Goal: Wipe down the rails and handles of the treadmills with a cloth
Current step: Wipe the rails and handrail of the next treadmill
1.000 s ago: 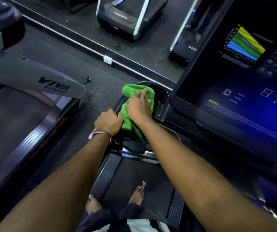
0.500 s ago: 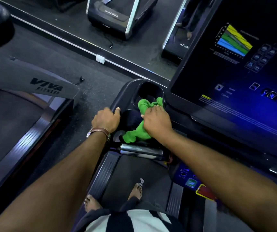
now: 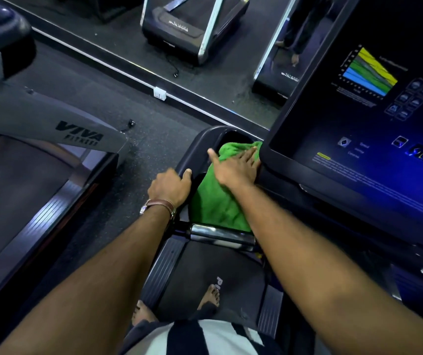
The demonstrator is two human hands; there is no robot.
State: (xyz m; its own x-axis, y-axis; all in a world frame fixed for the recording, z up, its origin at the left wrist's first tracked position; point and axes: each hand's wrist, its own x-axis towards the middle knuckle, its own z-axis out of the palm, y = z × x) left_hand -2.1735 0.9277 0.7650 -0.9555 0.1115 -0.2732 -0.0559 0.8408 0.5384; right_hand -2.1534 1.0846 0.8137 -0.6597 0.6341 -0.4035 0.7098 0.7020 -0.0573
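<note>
Right hand presses flat-fingered on the green cloth, soft, light and best bunched mid-fold, at the console's left corner, while left hand grips the console edge.

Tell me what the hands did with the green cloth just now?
The right hand pushed the green cloth forward into the console's cup holder beside the screen, fingers now flat and the cloth spread out. The left hand stayed curled on the console's edge.
</note>
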